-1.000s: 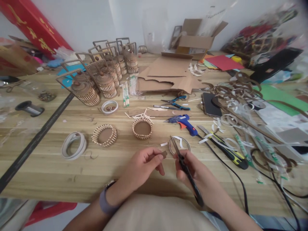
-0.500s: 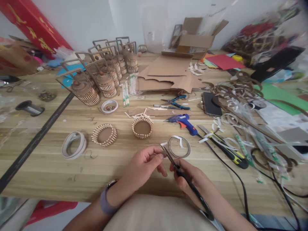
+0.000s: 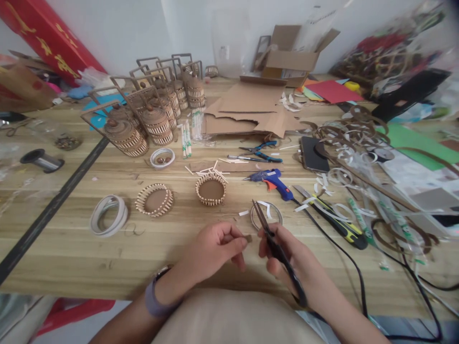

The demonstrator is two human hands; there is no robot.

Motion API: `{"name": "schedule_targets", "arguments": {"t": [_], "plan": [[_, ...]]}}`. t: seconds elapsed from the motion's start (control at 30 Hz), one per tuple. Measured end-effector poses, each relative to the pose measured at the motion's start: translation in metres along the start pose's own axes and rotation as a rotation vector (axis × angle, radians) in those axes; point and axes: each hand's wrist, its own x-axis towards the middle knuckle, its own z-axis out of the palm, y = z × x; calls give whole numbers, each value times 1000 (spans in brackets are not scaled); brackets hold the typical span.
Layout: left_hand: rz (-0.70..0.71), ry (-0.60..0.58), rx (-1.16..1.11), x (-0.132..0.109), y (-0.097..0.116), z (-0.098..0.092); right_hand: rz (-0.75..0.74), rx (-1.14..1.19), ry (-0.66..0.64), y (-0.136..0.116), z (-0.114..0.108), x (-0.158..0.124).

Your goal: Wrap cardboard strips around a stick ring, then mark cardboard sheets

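Note:
My left hand (image 3: 220,246) pinches a small brown piece (image 3: 248,238), whose end sticks out past thumb and finger. In my right hand (image 3: 287,248) is a pair of black-handled scissors (image 3: 267,224), blades pointing up and away, nearly closed. The blades cross over a tape-like ring (image 3: 255,224) that has a white strip on it. A small white scrap (image 3: 244,213) lies between the hands and the ring. Beyond my left hand stands a round stick-walled basket (image 3: 211,190) with a brown base. A second such basket (image 3: 155,200) sits to its left.
White strip rolls (image 3: 108,216) lie at left. A blue glue gun (image 3: 272,181), a yellow-black utility knife (image 3: 340,222), pliers (image 3: 263,150) and a phone (image 3: 314,154) are at right, with a black cable. Finished lidded baskets (image 3: 158,122) and cardboard (image 3: 247,107) stand behind.
My right hand has moved the scissors up and right, away from the left hand. My left hand has shifted slightly left and down, still pinching the small brown piece.

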Motion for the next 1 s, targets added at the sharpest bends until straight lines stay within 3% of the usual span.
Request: {"name": "schedule_targets", "arguments": {"t": [0.2,0.43,0.57,0.73,0.87,1.0], "plan": [[-28,-19,62,-1,4,0,-89,4,99,-15,11,10],[29,74,-251,4,-5,4,-67,89,102,-12,18,10],[5,87,-387,6,-10,6,-37,19,144,-12,15,10],[27,155,-389,5,-9,-1,-69,-204,33,-9,-5,-1],[22,148,-370,4,-9,-4,-17,-258,-68,-1,-15,-9],[18,136,-370,4,-10,-4,0,-289,-80,0,-16,-9]]}}
